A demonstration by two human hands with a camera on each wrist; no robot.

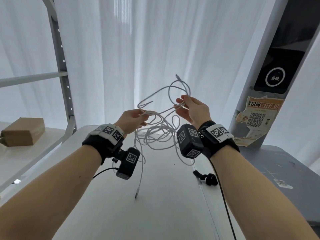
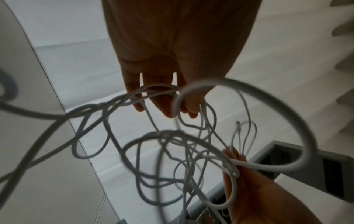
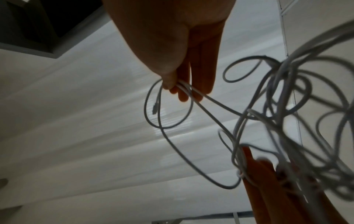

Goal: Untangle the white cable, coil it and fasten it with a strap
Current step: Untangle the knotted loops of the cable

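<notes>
Our forearms fill the bottom of the head view, each wrist strapped with a black band and a marked camera block. Up ahead, our left hand [image 1: 132, 119] pinches a strand of the white cable [image 1: 155, 134] between thumb and fingers, and our right hand [image 1: 194, 110], at about two o'clock from it and a little higher, pinches two strands that run together between thumb and fingertips. Between the hands the cable hangs in the air as a loose snarl of many crossing loops above the white table [image 1: 164, 205]. One plug end [image 1: 136, 194] dangles down at six o'clock of the tangle, just above the tabletop; the other plug end [image 1: 177, 77] sticks up at twelve o'clock, above our right hand. A black strap [image 1: 207, 177] lies on the table at about four o'clock from the tangle, near the table's right edge. A brown cardboard box [image 1: 22, 131] sits far off at nine o'clock on a shelf.
</notes>
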